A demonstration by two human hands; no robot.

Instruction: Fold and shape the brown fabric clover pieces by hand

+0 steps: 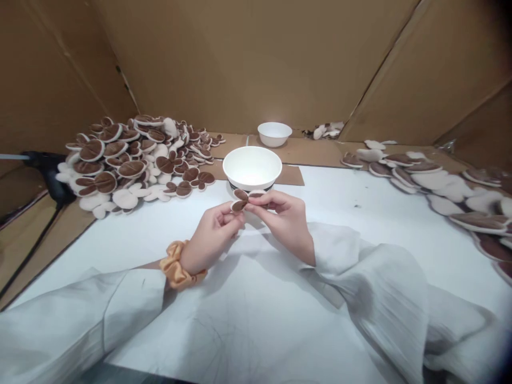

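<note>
In front of me, a small brown fabric patch [240, 206] with white edges and ear-like lobes is held up just before a white bowl [252, 165]. My right hand [286, 218] pinches its right part between thumb and fingertips, hiding some of it. On the left side, the curled fingers of my left hand [216, 229] grip the patch's lower edge. The bowl behind has a dark band low on its side.
A big heap of similar brown-and-white patches [130, 168] lies at left, beside a black glue-gun-like tool [50, 173]. More patches [432, 181] spread along the right. A smaller white bowl [274, 133] stands at the back near cardboard walls [248, 64].
</note>
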